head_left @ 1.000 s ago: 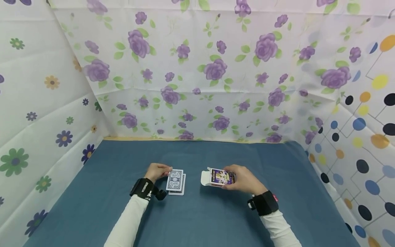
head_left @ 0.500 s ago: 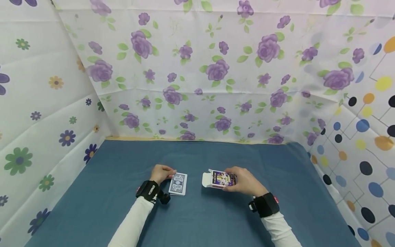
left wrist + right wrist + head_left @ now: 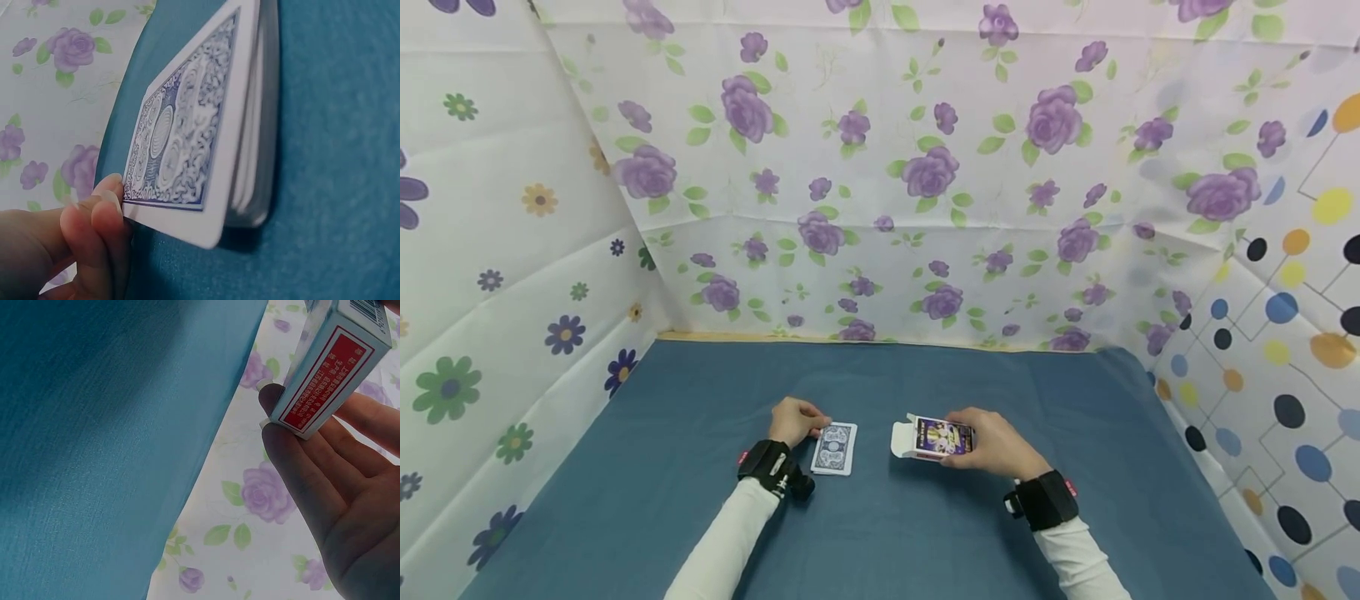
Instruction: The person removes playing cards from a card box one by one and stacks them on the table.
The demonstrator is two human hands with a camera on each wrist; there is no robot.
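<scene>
My left hand (image 3: 794,422) pinches a playing card (image 3: 833,450) by one corner, between thumb and fingertips. The card lies face down over a stack of cards, its back patterned in blue and white. In the left wrist view the card (image 3: 181,119) is tilted slightly off the stack (image 3: 253,162), whose white edges show beneath it. To the right, my right hand (image 3: 996,442) grips a purple and white card box (image 3: 942,437) above the table. The box's white flap stands open toward the cards. The right wrist view shows a red panel on the box (image 3: 328,381). Its inside is hidden.
A blue cloth (image 3: 880,533) covers the table. A white curtain with purple flowers (image 3: 880,192) hangs along the back edge. More patterned cloth hangs at the left (image 3: 512,333) and the right (image 3: 1247,358). Both wrists wear black straps with small cameras.
My left hand has moved a little right with the card, which now lies nearly in line with the stack beneath. The right hand and box have stayed almost still.
</scene>
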